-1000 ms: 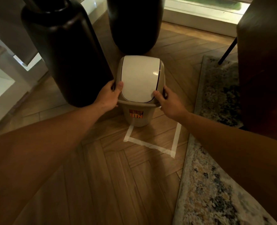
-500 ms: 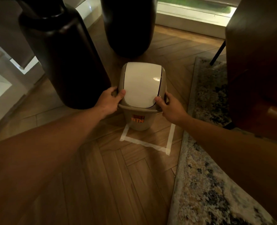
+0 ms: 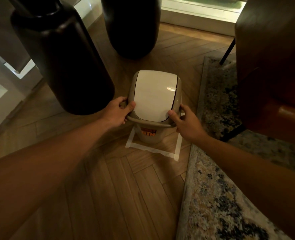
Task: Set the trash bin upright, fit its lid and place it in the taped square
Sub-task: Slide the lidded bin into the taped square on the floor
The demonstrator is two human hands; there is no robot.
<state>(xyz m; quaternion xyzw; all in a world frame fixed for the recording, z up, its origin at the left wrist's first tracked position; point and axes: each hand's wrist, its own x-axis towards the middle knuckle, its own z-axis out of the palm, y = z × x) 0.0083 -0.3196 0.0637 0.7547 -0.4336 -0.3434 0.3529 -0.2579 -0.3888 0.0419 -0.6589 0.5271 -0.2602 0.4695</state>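
Note:
A small beige trash bin (image 3: 147,136) with an orange label stands upright on the wooden floor. Its lid (image 3: 154,96), beige-framed with a white swing flap, sits on top. My left hand (image 3: 116,112) grips the lid's left rim and my right hand (image 3: 186,122) grips its right rim, thumbs on the flap's edge. The bin's base stands inside the taped square (image 3: 153,149) of white tape; the square's far side is hidden behind the bin.
Two tall dark vases stand close by, one (image 3: 62,63) just left of the bin and one (image 3: 131,26) behind it. A patterned rug (image 3: 217,196) borders the square on the right. A brown leather chair (image 3: 273,66) is at the right.
The bin has come toward me and further into the taped square, with both hands still on the lid's rim. The camera view has shifted a little.

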